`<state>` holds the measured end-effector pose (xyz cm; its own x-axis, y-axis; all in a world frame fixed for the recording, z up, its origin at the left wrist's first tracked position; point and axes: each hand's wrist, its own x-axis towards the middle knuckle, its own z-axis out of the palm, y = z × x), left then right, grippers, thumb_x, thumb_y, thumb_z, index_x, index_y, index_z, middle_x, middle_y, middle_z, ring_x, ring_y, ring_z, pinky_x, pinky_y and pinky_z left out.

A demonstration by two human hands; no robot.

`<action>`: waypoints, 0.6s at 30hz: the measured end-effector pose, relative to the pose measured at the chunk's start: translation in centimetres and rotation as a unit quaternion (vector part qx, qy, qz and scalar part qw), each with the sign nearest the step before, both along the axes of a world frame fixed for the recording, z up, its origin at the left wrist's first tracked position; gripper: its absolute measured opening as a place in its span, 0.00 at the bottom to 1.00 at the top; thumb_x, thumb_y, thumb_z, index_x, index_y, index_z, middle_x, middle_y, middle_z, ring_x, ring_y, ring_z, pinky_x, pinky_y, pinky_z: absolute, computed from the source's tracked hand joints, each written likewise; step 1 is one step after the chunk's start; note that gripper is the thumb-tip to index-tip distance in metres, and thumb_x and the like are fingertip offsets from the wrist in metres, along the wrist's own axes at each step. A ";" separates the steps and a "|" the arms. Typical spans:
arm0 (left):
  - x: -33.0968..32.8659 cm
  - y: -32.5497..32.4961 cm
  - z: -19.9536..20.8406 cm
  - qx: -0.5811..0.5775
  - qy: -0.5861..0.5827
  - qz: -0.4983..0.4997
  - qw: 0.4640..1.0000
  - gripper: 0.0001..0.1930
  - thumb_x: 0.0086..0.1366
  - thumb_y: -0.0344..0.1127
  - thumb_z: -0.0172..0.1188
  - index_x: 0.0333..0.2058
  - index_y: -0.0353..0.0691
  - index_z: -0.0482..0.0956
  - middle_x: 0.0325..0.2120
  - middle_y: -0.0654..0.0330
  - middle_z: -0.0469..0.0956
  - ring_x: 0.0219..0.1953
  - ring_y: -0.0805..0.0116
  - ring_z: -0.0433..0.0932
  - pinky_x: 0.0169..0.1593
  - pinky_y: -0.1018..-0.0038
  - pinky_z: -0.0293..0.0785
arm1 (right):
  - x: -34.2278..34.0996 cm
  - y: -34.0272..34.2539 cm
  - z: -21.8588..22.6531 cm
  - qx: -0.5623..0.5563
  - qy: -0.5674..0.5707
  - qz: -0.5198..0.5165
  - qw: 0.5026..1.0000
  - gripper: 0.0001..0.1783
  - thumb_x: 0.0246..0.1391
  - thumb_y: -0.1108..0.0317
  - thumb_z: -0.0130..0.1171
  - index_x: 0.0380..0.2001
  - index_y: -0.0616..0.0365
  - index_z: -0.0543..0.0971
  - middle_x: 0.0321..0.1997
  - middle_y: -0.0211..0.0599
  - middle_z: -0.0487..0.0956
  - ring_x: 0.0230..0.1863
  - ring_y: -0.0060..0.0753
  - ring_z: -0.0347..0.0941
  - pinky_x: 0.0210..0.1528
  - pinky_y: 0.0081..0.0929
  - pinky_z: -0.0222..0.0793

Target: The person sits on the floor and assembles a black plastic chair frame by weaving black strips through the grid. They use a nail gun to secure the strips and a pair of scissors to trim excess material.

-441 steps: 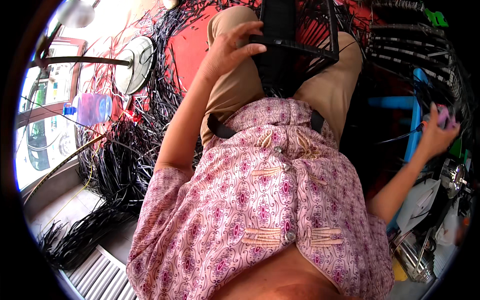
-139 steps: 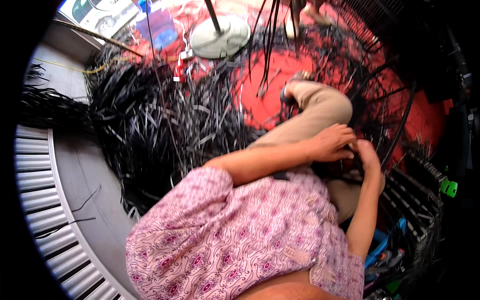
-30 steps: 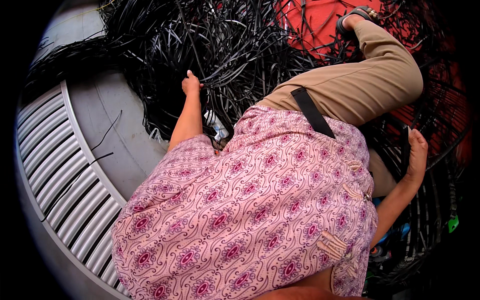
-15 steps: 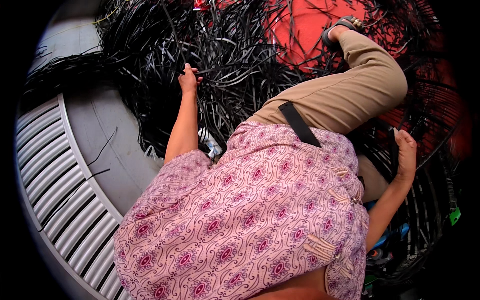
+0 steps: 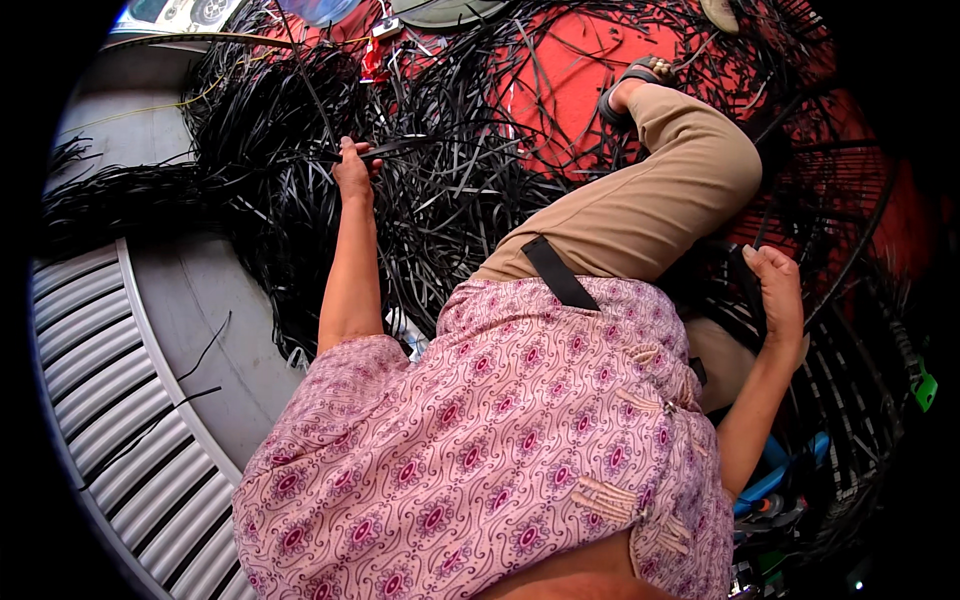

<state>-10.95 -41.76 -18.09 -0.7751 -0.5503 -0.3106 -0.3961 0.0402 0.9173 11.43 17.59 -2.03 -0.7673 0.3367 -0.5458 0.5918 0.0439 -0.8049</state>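
Observation:
My left hand [image 5: 355,172] reaches out over a big tangled heap of black plastic strips [image 5: 440,195]. Its fingers are closed on a strip, with others crossing around it. On the right, my right hand [image 5: 777,282] is held up beside my knee, its fingers folded and thumb on top. A dark flat strip shows along its inner side and appears gripped in it. Near that hand lies a woven frame of black strips with curved ribs [image 5: 845,400], partly hidden by my forearm and leg.
A slatted grey metal bench [image 5: 110,360] curves along the left. Strip scraps litter the red floor [image 5: 560,75], where my sandalled foot [image 5: 635,82] rests. Blue-handled tools [image 5: 770,485] and a green tag [image 5: 925,388] lie at right. A red packet [image 5: 372,62] sits beyond the heap.
The view has tilted up, bringing more of the far floor and the things there into sight. Both hands keep their closed grips, with little movement relative to the heap and frame.

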 end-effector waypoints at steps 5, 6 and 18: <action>0.3 -0.1 -0.4 0.010 0.018 -0.014 1.000 0.26 0.71 0.56 0.46 0.36 0.34 0.78 0.28 0.59 0.80 0.18 0.72 0.76 0.23 0.78 0.71 | 0.1 -0.1 0.2 -0.004 -0.005 -0.005 1.000 0.14 0.59 0.66 0.61 0.19 0.53 0.75 0.21 0.15 0.71 0.23 0.07 0.60 0.26 0.12 0.54; 0.3 0.0 -0.2 0.008 0.007 -0.004 1.000 0.26 0.71 0.55 0.46 0.37 0.34 0.78 0.29 0.59 0.80 0.18 0.72 0.76 0.22 0.79 0.72 | 0.0 -0.2 0.0 -0.005 -0.003 -0.009 1.000 0.14 0.59 0.65 0.61 0.19 0.54 0.75 0.21 0.15 0.71 0.22 0.07 0.59 0.26 0.12 0.54; -11.6 11.1 12.8 0.115 0.254 -0.157 0.947 0.22 0.72 0.49 0.50 0.31 0.32 0.76 0.25 0.56 0.78 0.17 0.70 0.76 0.21 0.77 0.73 | -0.4 -0.2 0.1 0.047 0.015 0.013 0.999 0.14 0.56 0.62 0.62 0.19 0.55 0.78 0.17 0.17 0.69 0.20 0.10 0.60 0.23 0.14 0.52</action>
